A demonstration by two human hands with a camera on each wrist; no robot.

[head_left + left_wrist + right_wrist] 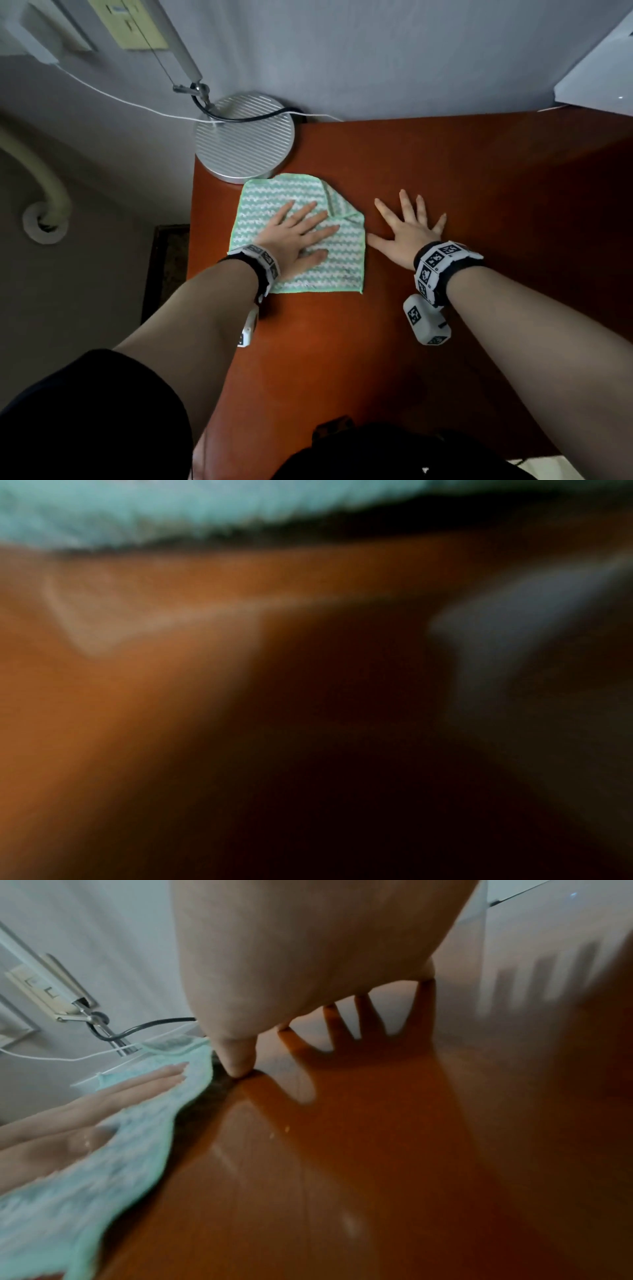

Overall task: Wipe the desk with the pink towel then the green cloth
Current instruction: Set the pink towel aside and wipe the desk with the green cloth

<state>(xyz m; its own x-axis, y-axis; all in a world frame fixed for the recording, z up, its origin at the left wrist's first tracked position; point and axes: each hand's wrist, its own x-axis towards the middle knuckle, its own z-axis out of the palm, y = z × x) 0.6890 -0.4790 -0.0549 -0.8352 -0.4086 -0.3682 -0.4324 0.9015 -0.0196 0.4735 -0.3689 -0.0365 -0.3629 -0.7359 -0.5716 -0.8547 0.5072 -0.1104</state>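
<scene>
A green and white striped cloth (pixel 274 202) lies flat on the reddish-brown desk (pixel 445 171), near its left edge, with its far right corner folded over. My left hand (pixel 298 233) presses flat on the cloth, fingers straight and spread. My right hand (pixel 407 226) rests flat on the bare desk just right of the cloth, fingers spread. The right wrist view shows the cloth (pixel 85 1177) at left with the left hand (pixel 103 1102) on it, and my right hand (pixel 308 961) touching the desk (pixel 377 1150). The left wrist view is blurred; a cloth edge (pixel 171 504) shows above the desk (pixel 103 683). No pink towel is in view.
A round ribbed metal lamp base (pixel 245 137) stands at the desk's far left corner, touching the cloth's far edge, with its arm and cables running up the wall. A white object (pixel 603 68) sits at the far right. The desk's left edge drops to the floor.
</scene>
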